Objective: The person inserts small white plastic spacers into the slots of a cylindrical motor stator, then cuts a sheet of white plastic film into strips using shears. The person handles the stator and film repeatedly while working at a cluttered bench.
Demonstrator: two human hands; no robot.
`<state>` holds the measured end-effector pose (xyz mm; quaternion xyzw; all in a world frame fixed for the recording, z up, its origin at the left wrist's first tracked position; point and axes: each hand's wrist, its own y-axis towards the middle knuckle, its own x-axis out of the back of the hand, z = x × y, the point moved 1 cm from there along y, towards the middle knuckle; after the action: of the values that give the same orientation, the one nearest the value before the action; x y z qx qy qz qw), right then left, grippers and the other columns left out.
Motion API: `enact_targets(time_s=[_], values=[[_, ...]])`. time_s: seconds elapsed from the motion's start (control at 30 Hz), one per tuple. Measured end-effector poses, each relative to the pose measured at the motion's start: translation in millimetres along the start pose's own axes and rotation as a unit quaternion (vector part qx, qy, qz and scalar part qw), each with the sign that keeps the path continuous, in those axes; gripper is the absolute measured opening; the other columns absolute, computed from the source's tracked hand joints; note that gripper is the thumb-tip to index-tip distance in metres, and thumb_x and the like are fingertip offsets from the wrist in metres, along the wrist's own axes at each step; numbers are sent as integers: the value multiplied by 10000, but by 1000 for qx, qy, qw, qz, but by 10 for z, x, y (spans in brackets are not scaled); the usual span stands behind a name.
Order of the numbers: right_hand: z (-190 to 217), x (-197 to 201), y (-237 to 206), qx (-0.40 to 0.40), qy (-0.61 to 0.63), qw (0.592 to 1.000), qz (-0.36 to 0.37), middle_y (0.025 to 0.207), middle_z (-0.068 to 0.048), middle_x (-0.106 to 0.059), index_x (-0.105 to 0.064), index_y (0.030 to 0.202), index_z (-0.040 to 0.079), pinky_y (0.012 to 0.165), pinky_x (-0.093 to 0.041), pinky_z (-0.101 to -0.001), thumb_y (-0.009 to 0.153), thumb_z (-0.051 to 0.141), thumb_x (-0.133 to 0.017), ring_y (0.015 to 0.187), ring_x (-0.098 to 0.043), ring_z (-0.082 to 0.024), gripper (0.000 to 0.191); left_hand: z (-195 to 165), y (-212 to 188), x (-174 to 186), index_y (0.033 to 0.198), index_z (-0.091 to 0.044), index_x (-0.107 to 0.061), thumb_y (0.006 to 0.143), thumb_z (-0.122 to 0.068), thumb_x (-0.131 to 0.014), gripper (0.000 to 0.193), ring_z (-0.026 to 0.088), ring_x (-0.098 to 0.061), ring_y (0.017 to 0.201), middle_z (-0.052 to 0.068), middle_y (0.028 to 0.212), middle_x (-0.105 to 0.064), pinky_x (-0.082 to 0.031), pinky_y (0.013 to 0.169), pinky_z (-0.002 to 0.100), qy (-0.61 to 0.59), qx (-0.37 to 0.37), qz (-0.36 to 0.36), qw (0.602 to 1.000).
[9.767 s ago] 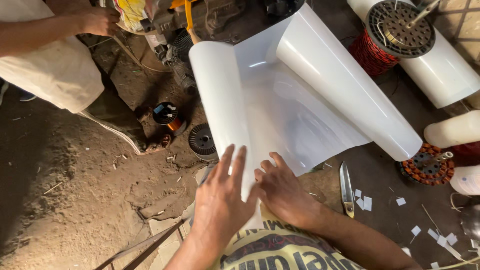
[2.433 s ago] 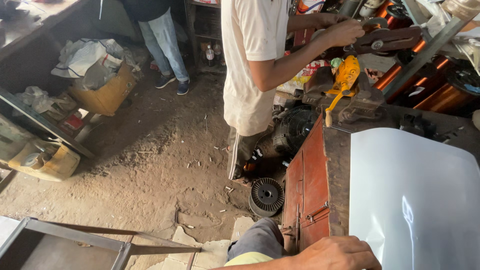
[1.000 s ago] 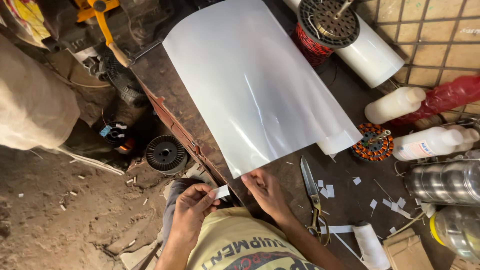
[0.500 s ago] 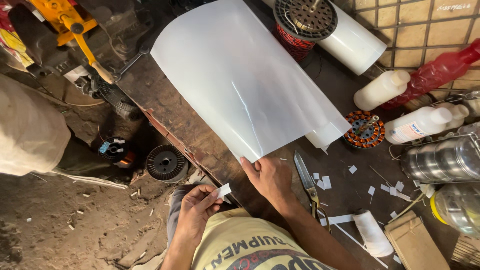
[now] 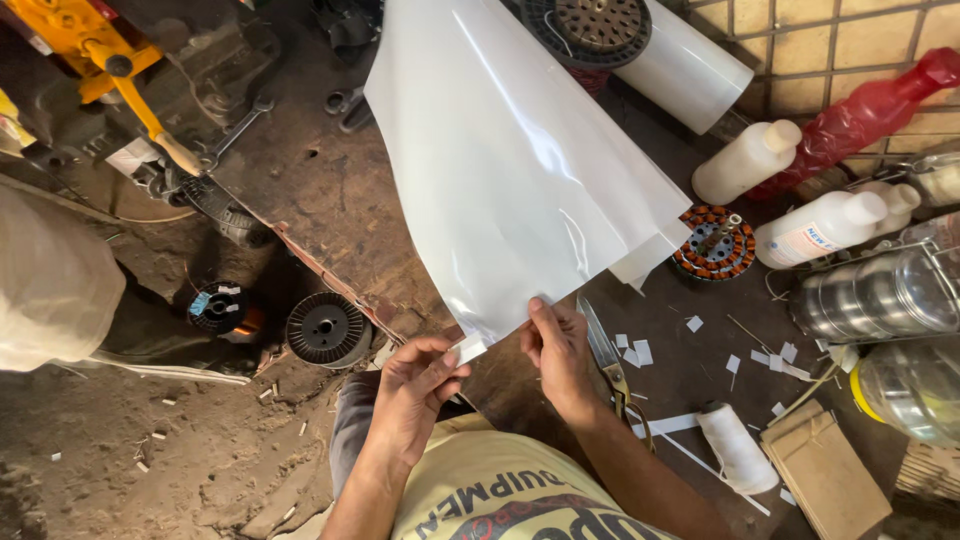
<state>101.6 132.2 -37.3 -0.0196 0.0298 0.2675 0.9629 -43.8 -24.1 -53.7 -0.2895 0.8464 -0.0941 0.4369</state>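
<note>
A large glossy white sheet [image 5: 520, 170] lies unrolled across the dark workbench [image 5: 320, 200]. My left hand [image 5: 415, 395] pinches the sheet's near corner, which is folded into a small white tab. My right hand [image 5: 560, 350] grips the near edge of the same sheet just to the right. A pair of scissors [image 5: 605, 355] rests on the bench right beside my right hand.
A white roll [image 5: 680, 65] under a wire spool, a copper-wound stator [image 5: 715, 245], white bottles [image 5: 820, 225], a red bottle [image 5: 860, 100], steel tins [image 5: 880, 295], a thread spool [image 5: 735, 445] and paper scraps crowd the right. Another person's sleeve [image 5: 50, 290] is at left, above the dirt floor.
Both my hands have closed onto the sheet's near edge; the left hand rose from below the bench to pinch the corner. The view has moved closer to the sheet.
</note>
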Motion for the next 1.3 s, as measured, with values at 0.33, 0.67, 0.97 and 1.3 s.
enact_targets(time_s=[0.33,0.67,0.97,1.3], values=[[-301,-29,-42,-59,90,994,-15,572,-28,-578,-594,694,93,428,-303,-252,1043,352,-594,448,-446,-94,436,182,140,-228,991,-13,-655,892,24,-720,124,160,-724,736,102,852,-735,-557,583,248,42,-61,-68,995],[-218,-67,47,-58,120,991,1,599,-52,-597,-614,741,76,450,-325,-258,1039,336,-599,464,-455,-106,396,59,207,-265,1136,69,-705,924,21,-685,218,153,-728,710,119,878,-766,-602,619,264,82,-133,-29,987],[-185,319,39,23,103,990,-99,676,-16,-580,-604,753,53,526,-362,-255,1082,230,-609,563,-476,-87,374,178,364,-655,1075,77,-720,943,1,-706,153,107,-693,675,78,828,-743,-577,616,239,183,-158,66,968],[1270,561,576,375,-457,806,-33,1151,-132,-716,-701,1187,7,882,-529,-404,1037,219,-683,1073,-667,-247,261,94,213,-380,1088,81,-701,933,5,-684,174,111,-701,686,88,841,-728,-609,635,256,182,-156,-14,971]])
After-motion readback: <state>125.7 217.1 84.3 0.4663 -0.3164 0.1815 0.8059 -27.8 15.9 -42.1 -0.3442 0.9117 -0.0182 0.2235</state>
